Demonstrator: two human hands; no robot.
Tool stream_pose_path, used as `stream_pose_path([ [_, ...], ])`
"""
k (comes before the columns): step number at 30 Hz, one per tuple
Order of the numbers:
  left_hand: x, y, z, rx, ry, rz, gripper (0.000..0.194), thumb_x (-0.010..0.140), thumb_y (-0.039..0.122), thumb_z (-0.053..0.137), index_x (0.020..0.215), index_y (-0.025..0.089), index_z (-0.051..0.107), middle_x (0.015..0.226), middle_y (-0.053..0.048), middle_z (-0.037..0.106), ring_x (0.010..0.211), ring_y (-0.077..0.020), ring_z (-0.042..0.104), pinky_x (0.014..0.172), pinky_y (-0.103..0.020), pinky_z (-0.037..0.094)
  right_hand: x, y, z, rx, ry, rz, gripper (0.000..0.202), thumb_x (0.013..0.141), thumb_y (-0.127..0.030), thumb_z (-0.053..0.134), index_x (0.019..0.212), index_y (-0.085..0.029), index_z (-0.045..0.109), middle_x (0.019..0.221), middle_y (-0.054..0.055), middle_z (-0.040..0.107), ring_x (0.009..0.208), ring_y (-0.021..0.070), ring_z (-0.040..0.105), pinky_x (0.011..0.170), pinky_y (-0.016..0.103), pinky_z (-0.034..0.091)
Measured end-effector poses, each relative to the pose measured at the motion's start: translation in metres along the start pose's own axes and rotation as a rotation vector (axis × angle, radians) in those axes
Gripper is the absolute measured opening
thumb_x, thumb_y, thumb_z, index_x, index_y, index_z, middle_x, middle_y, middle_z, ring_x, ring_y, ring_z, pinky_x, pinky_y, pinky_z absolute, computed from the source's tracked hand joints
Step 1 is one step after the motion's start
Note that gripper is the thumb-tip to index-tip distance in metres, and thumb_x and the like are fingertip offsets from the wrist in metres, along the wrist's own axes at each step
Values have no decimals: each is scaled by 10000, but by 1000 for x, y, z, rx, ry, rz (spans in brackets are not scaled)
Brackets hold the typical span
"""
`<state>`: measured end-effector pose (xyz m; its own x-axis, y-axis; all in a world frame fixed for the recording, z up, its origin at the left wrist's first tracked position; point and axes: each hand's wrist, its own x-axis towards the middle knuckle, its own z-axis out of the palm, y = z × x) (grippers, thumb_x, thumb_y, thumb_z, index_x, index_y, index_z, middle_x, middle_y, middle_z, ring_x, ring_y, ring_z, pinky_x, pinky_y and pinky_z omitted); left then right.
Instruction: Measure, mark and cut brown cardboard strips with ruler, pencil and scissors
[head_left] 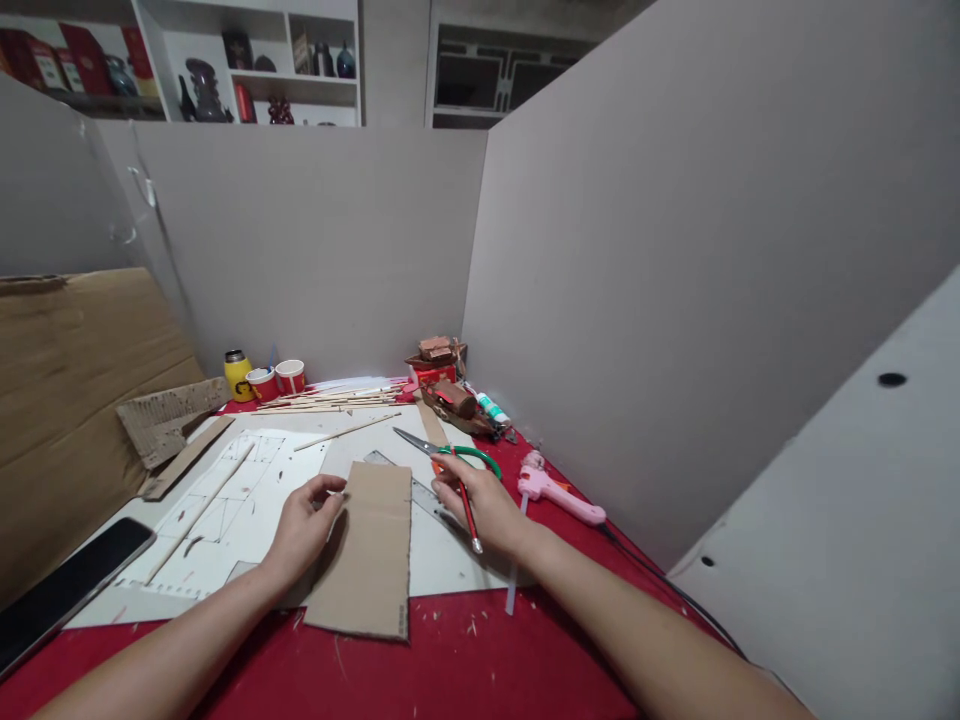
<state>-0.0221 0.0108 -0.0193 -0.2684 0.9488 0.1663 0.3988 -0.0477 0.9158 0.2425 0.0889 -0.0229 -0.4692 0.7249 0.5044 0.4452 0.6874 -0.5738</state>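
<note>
A rectangular piece of cardboard [371, 550] lies lengthwise in front of me, over white paper and the red tabletop. My left hand [309, 520] is at its left edge, fingers curled and thumb and forefinger meeting that edge. In my right hand [480, 505] is a red pencil [469, 515], its white end pointing down toward me. Just beyond that hand are scissors [412, 440] with green handles, partly covered by my fingers. A clear ruler [426, 497] runs under the cardboard toward my right hand.
A pink glue gun [559, 495] with a cord lies at the right. Left are a phone [75, 580], a drawing sheet [225, 500] and large cardboard [75, 380]. Thin sticks [337, 402], cups [290, 376] and small brown models [454, 400] stand at the back, before grey partitions [322, 240].
</note>
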Motion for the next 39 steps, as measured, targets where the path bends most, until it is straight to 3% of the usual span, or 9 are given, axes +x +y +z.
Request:
stream_pose_path([
  [8, -4, 4, 2, -28, 2, -12, 309, 768, 374, 609, 975, 163, 699, 838, -65, 734, 763, -234, 666, 709, -348, 504, -7, -7, 5, -25, -123, -17, 407, 924, -217, 562, 1328, -170, 573, 997, 99, 762, 885, 213, 718, 824, 350, 539],
  [16, -6, 1, 3, -1, -21, 7, 318, 783, 403, 594, 978, 175, 698, 852, -66, 738, 757, -231, 660, 710, -342, 502, -12, -22, 5, -109, -230, -34, 453, 918, -237, 561, 1354, -117, 561, 1062, 160, 744, 921, 263, 711, 823, 390, 554],
  [22, -5, -1, 2, 18, -24, 6, 336, 781, 429, 599, 989, 184, 698, 882, -72, 745, 774, -242, 664, 735, -358, 508, -11, -24, 8, -157, -250, -46, 491, 901, -236, 581, 1372, -100, 552, 1155, 184, 728, 1032, 297, 698, 897, 420, 548],
  [29, -4, -2, 1, 8, 3, -6, 352, 765, 435, 611, 1010, 195, 690, 1034, -100, 748, 962, -286, 677, 861, -393, 507, -11, -21, 13, -167, -266, -69, 499, 883, -216, 602, 1369, -118, 546, 1246, 167, 703, 1105, 293, 674, 949, 433, 536],
  [39, -5, 0, 3, 37, -14, -16, 366, 796, 449, 611, 1039, 186, 684, 980, -98, 754, 908, -279, 683, 834, -405, 515, -13, -21, 13, -164, -283, -93, 516, 883, -220, 608, 1374, -76, 539, 1249, 213, 688, 1090, 324, 674, 941, 477, 539],
])
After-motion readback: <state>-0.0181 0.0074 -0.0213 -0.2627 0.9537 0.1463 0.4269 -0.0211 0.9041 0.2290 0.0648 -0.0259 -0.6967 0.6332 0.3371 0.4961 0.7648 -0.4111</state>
